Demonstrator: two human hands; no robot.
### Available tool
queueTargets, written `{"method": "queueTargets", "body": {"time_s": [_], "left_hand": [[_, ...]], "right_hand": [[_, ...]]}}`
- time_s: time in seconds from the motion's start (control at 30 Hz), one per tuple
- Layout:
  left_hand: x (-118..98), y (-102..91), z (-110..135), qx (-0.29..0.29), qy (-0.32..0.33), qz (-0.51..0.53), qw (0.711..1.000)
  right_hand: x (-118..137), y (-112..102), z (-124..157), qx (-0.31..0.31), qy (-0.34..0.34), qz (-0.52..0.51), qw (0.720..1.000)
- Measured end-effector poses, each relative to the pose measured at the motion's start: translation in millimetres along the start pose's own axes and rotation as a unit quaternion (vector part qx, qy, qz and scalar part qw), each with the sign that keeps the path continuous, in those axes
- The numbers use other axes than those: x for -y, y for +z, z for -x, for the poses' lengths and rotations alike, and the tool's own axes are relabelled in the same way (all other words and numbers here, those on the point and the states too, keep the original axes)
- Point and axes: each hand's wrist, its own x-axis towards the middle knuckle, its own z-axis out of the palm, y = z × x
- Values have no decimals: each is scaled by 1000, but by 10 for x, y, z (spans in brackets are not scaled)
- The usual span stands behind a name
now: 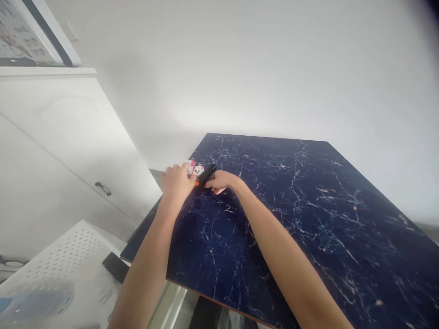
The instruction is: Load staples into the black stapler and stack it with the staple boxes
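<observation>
My left hand (176, 180) is above the left edge of the dark blue marbled table (267, 205), its fingers bent and slightly blurred. At its fingertips is a small pink-and-white item (192, 165), partly hidden, which the hand appears to grip. Beside that item shows a small white piece with black marks (198, 170). My right hand (219, 180) is closed on a long black object (207, 172), tilted, with an orange part (197, 183) at its lower end. The black object's exact kind cannot be made out. Both hands are close together.
A white cabinet (68, 151) with dark handles stands on the left. Lower left is a white perforated surface (78, 242) with a clear plastic container (44, 299) and a black block (115, 267) near the table's corner. A white wall (260, 68) rises behind the table.
</observation>
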Motion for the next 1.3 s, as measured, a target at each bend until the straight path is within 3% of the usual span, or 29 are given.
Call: {"method": "queueTargets", "body": {"time_s": [0.07, 0.13, 0.27, 0.33, 0.43, 0.63, 0.77, 0.87, 0.93, 1.0, 1.07, 1.13, 1.2, 1.3], "left_hand": [[-56, -71, 18, -77, -7, 18, 997], [-146, -97, 67, -86, 37, 31, 995], [-289, -16, 197, 28, 224, 13, 974], [-299, 42, 229, 83, 283, 3, 956], [-279, 91, 225, 107, 285, 3, 953], [-370, 195, 223, 72, 306, 72, 947], [-411, 309, 214, 108, 332, 49, 936], [-375, 290, 172, 86, 325, 59, 940], [-347, 246, 138, 35, 304, 96, 947], [-321, 215, 103, -24, 258, 128, 957], [-281, 215, 65, -46, 190, 122, 973], [-212, 243, 22, 7, 110, 80, 991], [-125, 281, -20, 104, 47, 44, 992], [-17, 322, -71, 177, 31, 41, 983]], "right_hand": [[11, -34, 15, -7, -3, -10, 1000], [3, -126, 58, -34, -1, -22, 999], [-53, -335, 154, -109, -7, -88, 990], [-76, -398, 188, -124, -6, -113, 986], [-83, -470, 246, -145, -23, -116, 982], [7, -655, 546, -215, -129, -128, 960], [47, -601, 813, -247, -184, -107, 945], [-73, -465, 1042, -219, -176, 4, 960], [-252, -391, 1224, -196, -155, 97, 963], [-493, -349, 1413, -200, -132, 145, 960], [-761, -330, 1579, -223, -103, 145, 958], [-1012, -313, 1692, -262, -71, 145, 951], [-1212, -286, 1749, -289, -48, 172, 941], [-1385, -229, 1776, -288, -48, 227, 929]]}}
